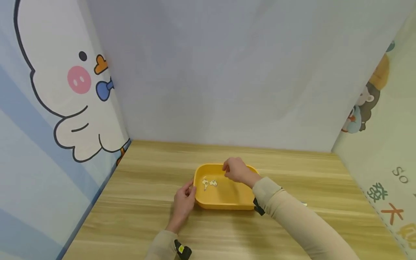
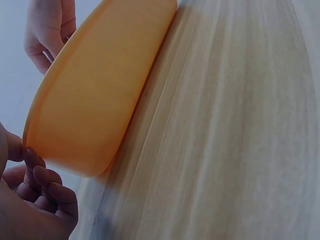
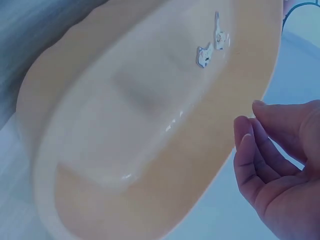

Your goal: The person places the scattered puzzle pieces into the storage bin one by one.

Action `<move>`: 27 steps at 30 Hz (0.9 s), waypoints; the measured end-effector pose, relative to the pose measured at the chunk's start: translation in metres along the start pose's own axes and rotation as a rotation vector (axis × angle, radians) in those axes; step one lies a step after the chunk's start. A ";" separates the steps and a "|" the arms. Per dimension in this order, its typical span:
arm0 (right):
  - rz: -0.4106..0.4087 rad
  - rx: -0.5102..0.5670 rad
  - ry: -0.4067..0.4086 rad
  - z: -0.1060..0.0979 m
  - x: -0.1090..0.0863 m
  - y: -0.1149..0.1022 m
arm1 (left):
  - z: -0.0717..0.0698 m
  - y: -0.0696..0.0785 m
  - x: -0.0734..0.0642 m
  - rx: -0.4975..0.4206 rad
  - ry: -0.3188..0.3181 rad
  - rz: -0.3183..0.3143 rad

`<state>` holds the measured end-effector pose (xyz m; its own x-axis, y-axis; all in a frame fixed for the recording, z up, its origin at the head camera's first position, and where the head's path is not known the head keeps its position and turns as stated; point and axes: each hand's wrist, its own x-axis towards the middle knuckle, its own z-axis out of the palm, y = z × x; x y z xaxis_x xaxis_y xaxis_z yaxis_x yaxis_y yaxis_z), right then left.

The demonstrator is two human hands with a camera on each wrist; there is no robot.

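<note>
A yellow tray (image 1: pixel 224 207) stands on the table, with two small pale cutout-like pieces lying inside near its left end: a thin-tailed piece (image 1: pixel 205 183) and a rounder piece (image 1: pixel 213 183). The left hand (image 1: pixel 184 202) grips the tray's left rim between thumb and fingers; in the left wrist view its fingertips (image 2: pixel 42 172) are bent against the wall. Above the tray's far side hovers the right hand (image 1: pixel 237 170). In the right wrist view its fingers are loosely bent, thumb near the index finger, and nothing shows between them.
A small whitish item (image 1: pixel 304 204) lies on the wooden table (image 1: pixel 136 202), partly hidden by the right forearm. A plain pale backdrop (image 1: pixel 211 72) rises behind the table, and printed panels stand at both sides.
</note>
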<state>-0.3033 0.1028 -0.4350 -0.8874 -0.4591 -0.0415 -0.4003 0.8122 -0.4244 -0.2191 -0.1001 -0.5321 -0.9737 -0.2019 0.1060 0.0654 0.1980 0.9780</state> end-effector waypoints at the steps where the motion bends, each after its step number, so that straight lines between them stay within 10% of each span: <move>1: -0.009 0.002 0.006 -0.001 -0.003 0.001 | 0.000 0.000 -0.001 -0.001 -0.002 -0.006; 15: -0.037 -0.015 0.108 -0.024 -0.026 0.032 | -0.001 0.000 0.001 0.014 -0.003 0.010; 27: 0.107 -0.024 0.161 -0.036 -0.052 0.078 | -0.001 0.001 -0.001 0.026 -0.010 -0.003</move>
<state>-0.2967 0.2031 -0.4332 -0.9494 -0.3080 0.0609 -0.3056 0.8622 -0.4039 -0.2180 -0.1012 -0.5314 -0.9760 -0.1928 0.1015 0.0573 0.2220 0.9734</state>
